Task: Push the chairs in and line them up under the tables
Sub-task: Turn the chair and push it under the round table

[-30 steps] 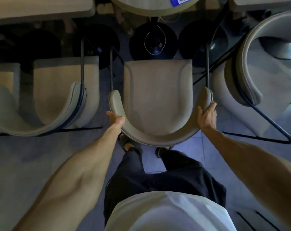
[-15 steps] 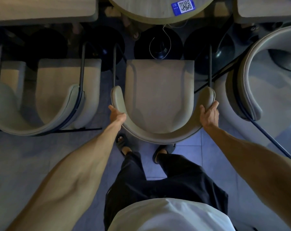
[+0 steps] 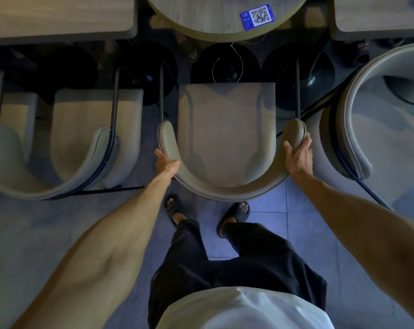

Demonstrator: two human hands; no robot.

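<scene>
A beige chair (image 3: pixel 225 129) with a curved backrest and thin dark metal frame stands directly in front of me, its seat facing a round table (image 3: pixel 201 22). My left hand (image 3: pixel 166 161) grips the left side of the backrest. My right hand (image 3: pixel 298 155) grips the right end of the backrest. The seat's front edge lies just short of the round table's rim, over the table's dark round base.
Another beige chair (image 3: pixel 92 138) stands at the left under a rectangular table (image 3: pixel 58 17), and part of a third at the far left. A chair (image 3: pixel 358 119) at the right sits turned at an angle near another table (image 3: pixel 379 17). A blue QR sticker (image 3: pixel 257 16) lies on the round table. Tiled floor behind me.
The chair has slid forward toward the round table with both hands on its backrest, and I have stepped after it; my feet now show behind the backrest.
</scene>
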